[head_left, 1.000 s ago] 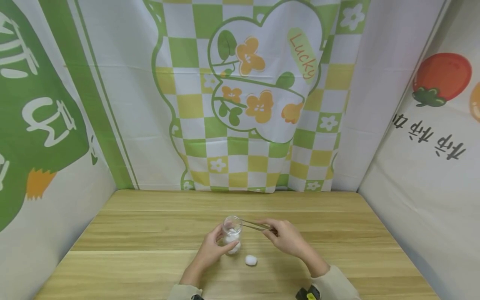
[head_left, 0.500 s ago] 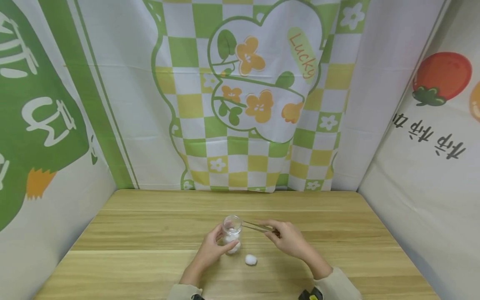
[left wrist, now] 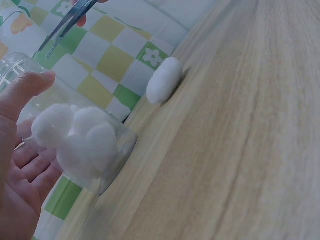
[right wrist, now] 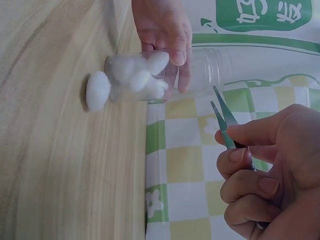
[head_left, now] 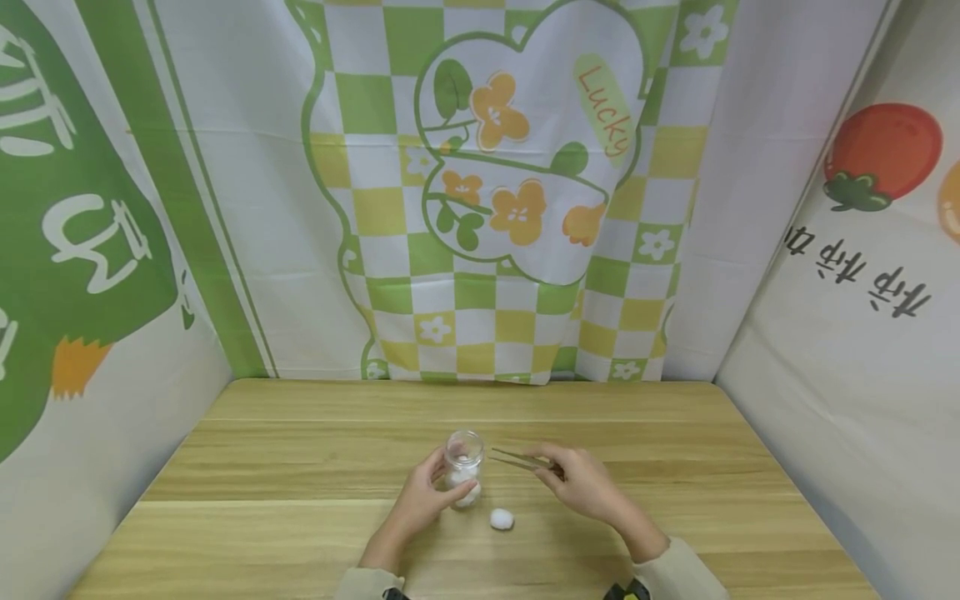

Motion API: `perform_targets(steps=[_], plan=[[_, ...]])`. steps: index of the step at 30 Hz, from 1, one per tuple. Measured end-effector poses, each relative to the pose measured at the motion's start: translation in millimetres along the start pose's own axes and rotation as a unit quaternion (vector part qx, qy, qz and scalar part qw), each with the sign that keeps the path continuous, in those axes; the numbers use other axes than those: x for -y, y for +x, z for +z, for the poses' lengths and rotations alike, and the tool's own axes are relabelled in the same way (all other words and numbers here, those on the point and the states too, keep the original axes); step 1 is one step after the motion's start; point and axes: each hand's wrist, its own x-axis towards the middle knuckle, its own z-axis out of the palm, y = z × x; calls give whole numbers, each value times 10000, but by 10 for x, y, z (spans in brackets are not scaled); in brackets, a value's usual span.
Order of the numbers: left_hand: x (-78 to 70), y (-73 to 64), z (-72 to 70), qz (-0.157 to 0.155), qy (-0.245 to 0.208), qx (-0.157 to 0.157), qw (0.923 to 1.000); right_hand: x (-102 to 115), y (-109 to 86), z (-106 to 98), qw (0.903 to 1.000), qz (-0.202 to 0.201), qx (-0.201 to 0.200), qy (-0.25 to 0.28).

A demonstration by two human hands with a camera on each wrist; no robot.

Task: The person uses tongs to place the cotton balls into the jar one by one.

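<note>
My left hand [head_left: 424, 498] grips a clear glass jar [head_left: 465, 450] that stands upright on the table, thumb on the near side and fingers behind. Several white cotton balls [left wrist: 80, 137] lie in its lower half. With my right hand [head_left: 581, 482] I pinch metal tweezers [right wrist: 226, 117] between thumb and fingers. Their two tips are apart with nothing between them, just right of the jar's mouth. A single loose cotton ball [head_left: 502, 519] rests on the table, to the right of the jar's base and nearer to me.
The wooden table [head_left: 300, 450] reaches to a checked green and yellow cloth [head_left: 480, 333] hanging at the back. Printed cloth walls stand on the left and right sides. Each wrist wears a dark strapped device [head_left: 628, 590].
My right hand with the tweezers has drawn right and slightly toward me, so the tips have left the jar's rim. The left hand, jar and loose cotton ball have stayed put.
</note>
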Motion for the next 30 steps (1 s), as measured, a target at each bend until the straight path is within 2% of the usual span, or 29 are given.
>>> perform_targets(steps=[25, 30], plan=[[2, -5, -2, 36, 5, 11, 10000, -120, -124, 109, 9987, 223, 443, 103], [13, 2, 3, 85, 27, -3, 10000, -147, -135, 149, 9988, 253, 427, 10]])
